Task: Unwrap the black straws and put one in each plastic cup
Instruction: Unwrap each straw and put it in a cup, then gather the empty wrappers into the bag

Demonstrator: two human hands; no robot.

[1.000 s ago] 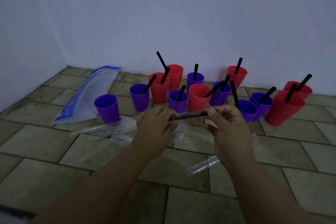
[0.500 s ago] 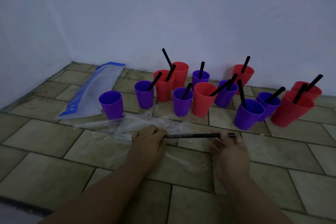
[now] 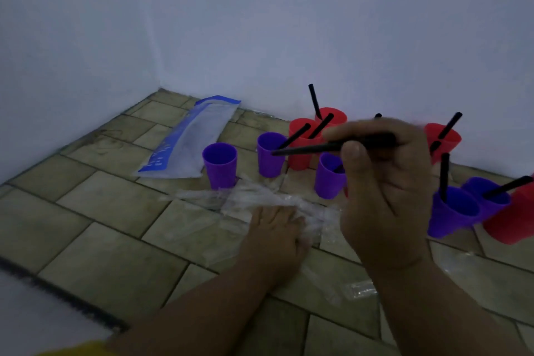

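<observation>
Up beyond the left hand (image 3: 277,235), the right hand (image 3: 384,191) has lifted off the floor, pinching the now bare black straw (image 3: 312,149), its tip pointing left near the empty purple cup (image 3: 220,165). The left hand has let go and lies flat on clear wrappers (image 3: 248,196). The right hand hides several cups behind it; a red cup (image 3: 517,222) to its right is cut off.

We see purple cups (image 3: 219,165), red cups (image 3: 442,139), black straws (image 3: 312,149). We log a clear blue-edged bag (image 3: 190,141), beige-green floor tiles (image 3: 115,211).
</observation>
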